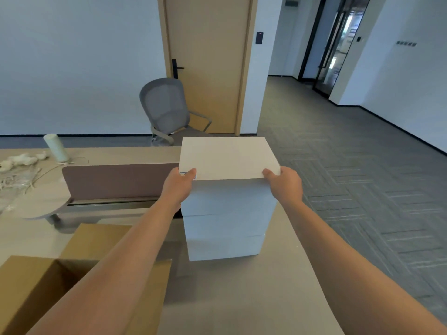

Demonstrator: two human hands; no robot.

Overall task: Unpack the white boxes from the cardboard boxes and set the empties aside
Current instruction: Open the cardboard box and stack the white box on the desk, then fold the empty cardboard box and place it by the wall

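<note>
Both hands — left hand (180,183), right hand (284,182) — clasp the top box (228,157); the tall stack (227,221) near the desk (242,298) edge may topple if nudged.

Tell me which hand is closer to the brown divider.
Left. The left hand grips the top white box right beside the divider; the right hand grips the box's opposite side.

Three white boxes (225,223) in one stack, counted by the seams on its front; one open cardboard box (36,286); two hands, left hand (180,187) and right hand (285,184); one grey chair (167,110); one wooden door (208,56); one pale roll (56,148); one brown divider panel (116,181)
</note>
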